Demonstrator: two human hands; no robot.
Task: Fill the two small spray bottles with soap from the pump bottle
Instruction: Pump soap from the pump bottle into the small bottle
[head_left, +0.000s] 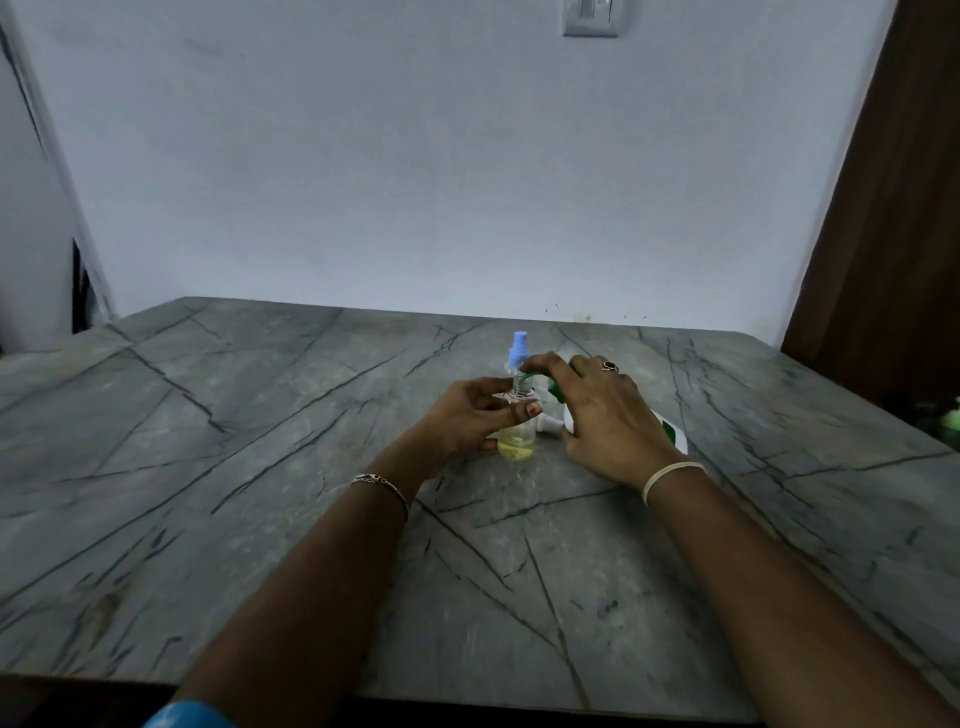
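My left hand (467, 418) curls its fingers (493, 387) round the open spray bottle (517, 441) on the tabletop (260, 467), soap low inside. My right hand (602, 415) grips the tilted pump bottle (674, 435), hiding most of it; the blue-capped bottle (518, 349) stands half-hidden behind.

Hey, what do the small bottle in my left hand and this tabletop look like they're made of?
Small bottle: looks like clear glossy plastic, possibly glass; the yellow soap shows through its wall. Tabletop: seems polished grey stone, marble-like, with dark veins and a soft sheen; printed laminate can't be ruled out.
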